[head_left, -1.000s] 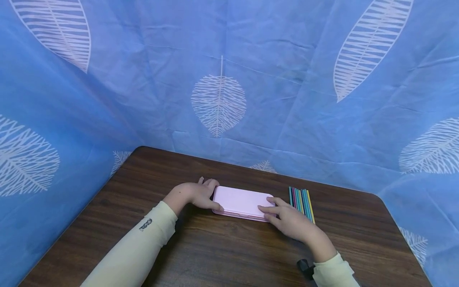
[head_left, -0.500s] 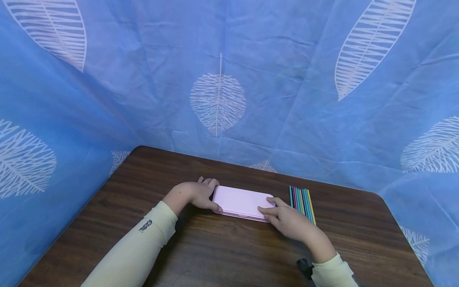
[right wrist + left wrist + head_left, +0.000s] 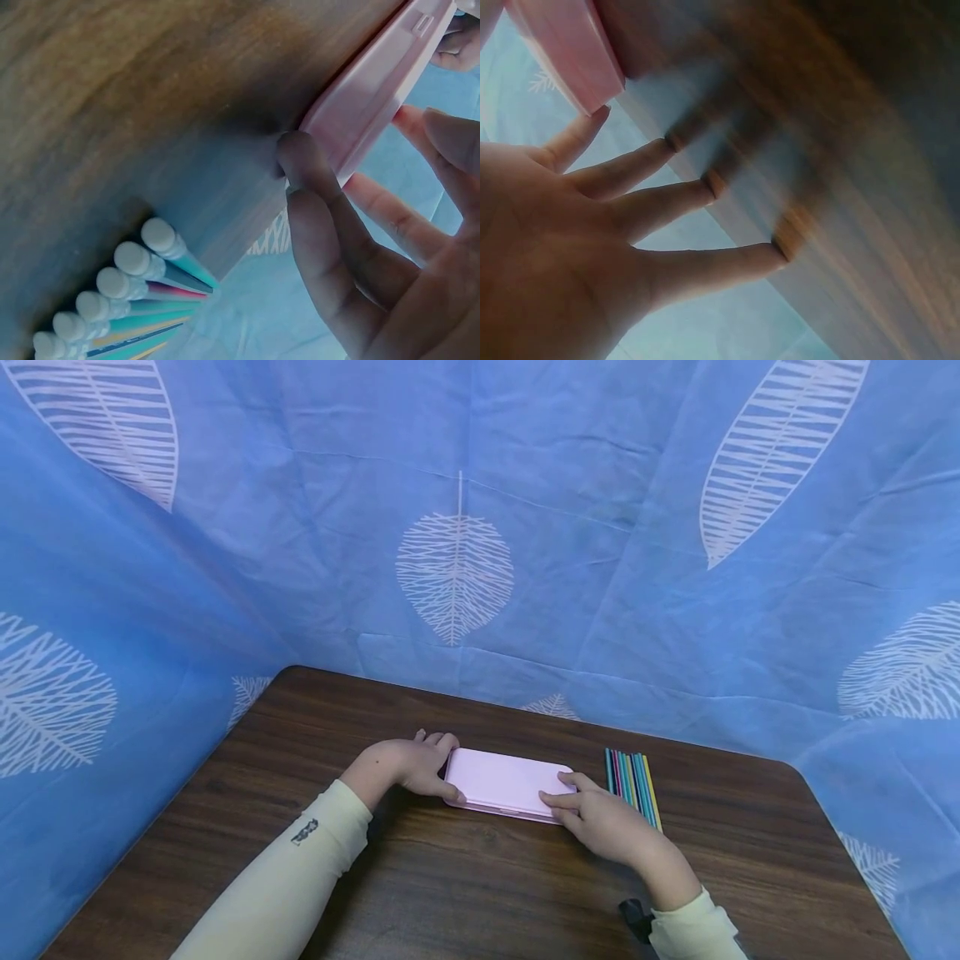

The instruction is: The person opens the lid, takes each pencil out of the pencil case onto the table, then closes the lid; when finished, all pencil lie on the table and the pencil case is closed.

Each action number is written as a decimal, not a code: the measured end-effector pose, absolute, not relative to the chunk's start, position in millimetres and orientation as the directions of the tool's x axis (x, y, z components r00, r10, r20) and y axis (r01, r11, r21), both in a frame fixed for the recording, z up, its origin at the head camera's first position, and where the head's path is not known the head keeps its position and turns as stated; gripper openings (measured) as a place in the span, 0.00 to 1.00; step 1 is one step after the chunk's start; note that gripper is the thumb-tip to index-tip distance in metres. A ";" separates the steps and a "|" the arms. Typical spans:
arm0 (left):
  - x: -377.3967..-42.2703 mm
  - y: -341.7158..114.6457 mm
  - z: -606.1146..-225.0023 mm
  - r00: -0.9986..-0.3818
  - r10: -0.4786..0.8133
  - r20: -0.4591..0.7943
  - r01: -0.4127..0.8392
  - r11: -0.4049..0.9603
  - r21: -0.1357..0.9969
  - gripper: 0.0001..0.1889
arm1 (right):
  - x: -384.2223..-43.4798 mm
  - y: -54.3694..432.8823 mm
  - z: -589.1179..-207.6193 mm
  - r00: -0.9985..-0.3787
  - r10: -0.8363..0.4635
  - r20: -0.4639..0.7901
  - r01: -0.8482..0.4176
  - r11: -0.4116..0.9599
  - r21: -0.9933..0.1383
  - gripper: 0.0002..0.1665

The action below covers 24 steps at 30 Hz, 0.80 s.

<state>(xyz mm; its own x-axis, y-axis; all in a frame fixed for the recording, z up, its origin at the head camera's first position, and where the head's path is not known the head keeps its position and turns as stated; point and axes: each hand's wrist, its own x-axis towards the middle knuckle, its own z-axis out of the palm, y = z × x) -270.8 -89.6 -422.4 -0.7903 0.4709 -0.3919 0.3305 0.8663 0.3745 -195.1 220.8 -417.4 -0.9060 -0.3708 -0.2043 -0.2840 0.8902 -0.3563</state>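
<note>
A pink pencil case point(image 3: 498, 781) lies closed on the table between both hands. In the head view, my left hand point(image 3: 423, 767) spans its left end, thumb at the front corner and index finger at the back. The left wrist view shows those fingers point(image 3: 667, 202) straight and spread, the index tip at the case's corner. My right hand point(image 3: 603, 818) holds the right end, two fingertips on the lid. In the right wrist view, its outer fingers point(image 3: 322, 225) curl at the end of the case point(image 3: 364, 97), near the tabletop. The case's front catch shows there too.
Several colourful pencils point(image 3: 633, 785) lie side by side to the right of the case, partly behind the right hand. Their white ends point(image 3: 112, 283) show in the right wrist view. Behind the dark wooden table point(image 3: 465, 893) hangs a blue leaf-patterned cloth point(image 3: 585, 568).
</note>
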 end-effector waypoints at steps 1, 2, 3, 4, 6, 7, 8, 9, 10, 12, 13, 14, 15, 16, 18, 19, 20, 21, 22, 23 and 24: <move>-270.9 -90.1 -422.6 -0.790 0.472 -0.392 0.331 0.866 0.374 0.51 | -194.6 220.5 -417.7 -0.907 -0.371 -0.200 -0.286 0.889 -0.357 0.21; -270.8 -90.8 -422.6 -0.790 0.471 -0.394 0.330 0.867 0.374 0.52 | -194.2 220.2 -418.1 -0.907 -0.373 -0.195 -0.288 0.888 -0.359 0.21; -270.5 -91.4 -422.6 -0.789 0.471 -0.394 0.330 0.866 0.375 0.52 | -194.0 220.1 -418.5 -0.907 -0.375 -0.190 -0.290 0.885 -0.363 0.21; -270.4 -92.0 -422.7 -0.790 0.471 -0.393 0.328 0.866 0.377 0.52 | -193.9 220.2 -418.3 -0.907 -0.378 -0.187 -0.292 0.883 -0.368 0.21; -269.9 -93.1 -423.1 -0.794 0.466 -0.390 0.321 0.866 0.382 0.52 | -194.7 220.9 -417.1 -0.904 -0.386 -0.186 -0.297 0.878 -0.376 0.21; -269.3 -93.7 -423.2 -0.798 0.460 -0.389 0.313 0.868 0.384 0.52 | -195.4 221.1 -416.3 -0.902 -0.387 -0.189 -0.296 0.876 -0.381 0.22; -268.5 -94.3 -423.3 -0.803 0.453 -0.387 0.306 0.871 0.385 0.52 | -196.1 221.1 -415.1 -0.900 -0.391 -0.192 -0.297 0.874 -0.384 0.22; -267.6 -94.8 -423.6 -0.808 0.447 -0.384 0.301 0.873 0.384 0.53 | -197.2 221.1 -413.8 -0.897 -0.398 -0.195 -0.304 0.872 -0.384 0.22; -266.7 -95.2 -424.0 -0.812 0.441 -0.382 0.294 0.875 0.384 0.54 | -197.5 221.1 -412.4 -0.893 -0.403 -0.201 -0.309 0.873 -0.378 0.23; -264.8 -95.3 -425.2 -0.817 0.434 -0.380 0.285 0.876 0.389 0.57 | -197.6 221.2 -410.5 -0.893 -0.396 -0.211 -0.305 0.881 -0.362 0.26; -263.7 -95.2 -426.0 -0.819 0.431 -0.378 0.279 0.876 0.394 0.59 | -197.5 221.2 -410.2 -0.897 -0.391 -0.208 -0.306 0.887 -0.344 0.28; -262.6 -95.1 -426.5 -0.822 0.430 -0.373 0.275 0.874 0.401 0.60 | -197.0 221.3 -410.1 -0.901 -0.389 -0.193 -0.317 0.893 -0.321 0.30; -261.5 -95.1 -426.6 -0.827 0.426 -0.367 0.271 0.874 0.404 0.62 | -196.5 221.3 -410.6 -0.907 -0.384 -0.172 -0.324 0.899 -0.296 0.33; -260.5 -95.2 -426.5 -0.834 0.419 -0.358 0.264 0.875 0.406 0.63 | -195.4 220.8 -411.8 -0.915 -0.375 -0.147 -0.328 0.905 -0.270 0.35; -257.7 -95.4 -424.6 -0.852 0.402 -0.336 0.262 0.882 0.391 0.63 | -193.6 219.6 -415.7 -0.930 -0.358 -0.079 -0.336 0.918 -0.211 0.39; -256.0 -95.7 -423.0 -0.861 0.393 -0.323 0.266 0.889 0.373 0.63 | -193.0 218.9 -418.4 -0.935 -0.353 -0.039 -0.341 0.923 -0.179 0.40; -254.3 -95.9 -421.4 -0.869 0.384 -0.313 0.270 0.897 0.352 0.62 | -192.4 218.1 -420.8 -0.939 -0.344 -0.004 -0.339 0.928 -0.154 0.41; -252.9 -96.1 -420.4 -0.877 0.375 -0.302 0.274 0.904 0.327 0.61 | -192.2 217.4 -423.6 -0.942 -0.333 0.026 -0.334 0.933 -0.131 0.43; -251.4 -96.1 -419.8 -0.882 0.369 -0.294 0.279 0.910 0.306 0.60 | -191.8 216.7 -426.3 -0.945 -0.323 0.052 -0.327 0.939 -0.106 0.44; -249.8 -96.0 -419.4 -0.885 0.366 -0.287 0.286 0.915 0.286 0.60 | -191.7 216.4 -429.1 -0.947 -0.314 0.074 -0.319 0.944 -0.083 0.45; -248.0 -95.7 -419.7 -0.888 0.363 -0.283 0.288 0.918 0.272 0.59 | -191.7 216.1 -431.9 -0.949 -0.302 0.089 -0.308 0.949 -0.062 0.46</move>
<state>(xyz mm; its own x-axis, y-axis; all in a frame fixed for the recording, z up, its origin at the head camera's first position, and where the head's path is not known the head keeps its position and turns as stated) -248.0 -95.7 -419.7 -0.8879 0.3626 -0.2832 0.2883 0.9182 0.2717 -191.7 216.1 -431.9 -0.9491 -0.3022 0.0886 -0.3081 0.9493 -0.0624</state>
